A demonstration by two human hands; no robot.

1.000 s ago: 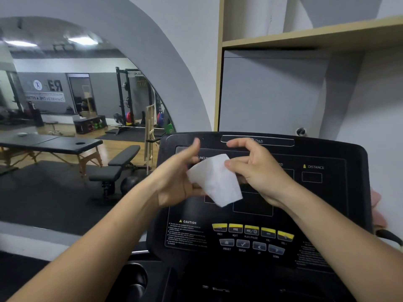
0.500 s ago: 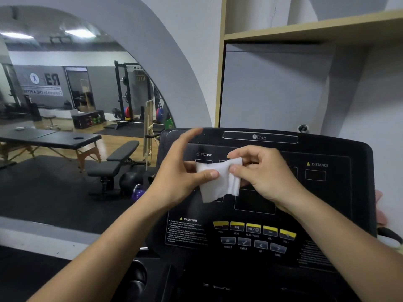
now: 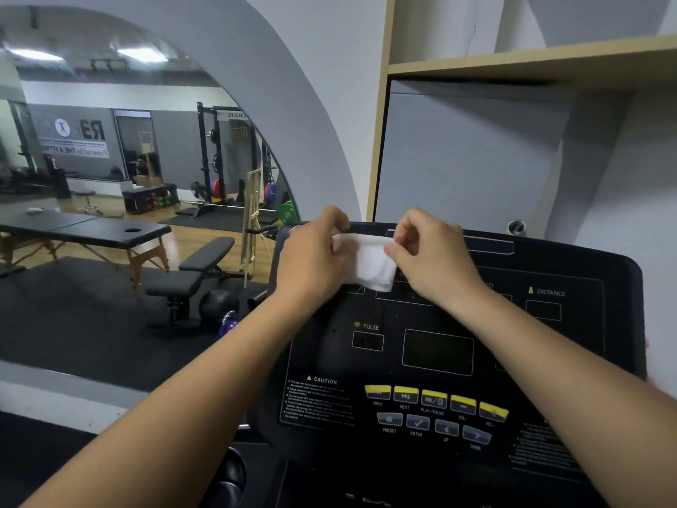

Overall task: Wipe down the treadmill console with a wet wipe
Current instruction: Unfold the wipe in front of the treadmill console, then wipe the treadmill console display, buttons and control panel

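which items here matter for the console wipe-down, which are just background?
In play: wet wipe, held between left hand and right hand; treadmill console.
Background: mirror, wooden shelf, wall knob.

Black treadmill console panel (image 3: pixel 571 346) read: PULSE, DISTANCE, CAUTION; button labels PREV, NEXT, PLAY/PAUSE, VOL, PRESET, ENTER, UP, DOWN. Grey wall banner (image 3: pixel 75 139), mirrored: "Powered by THE A".
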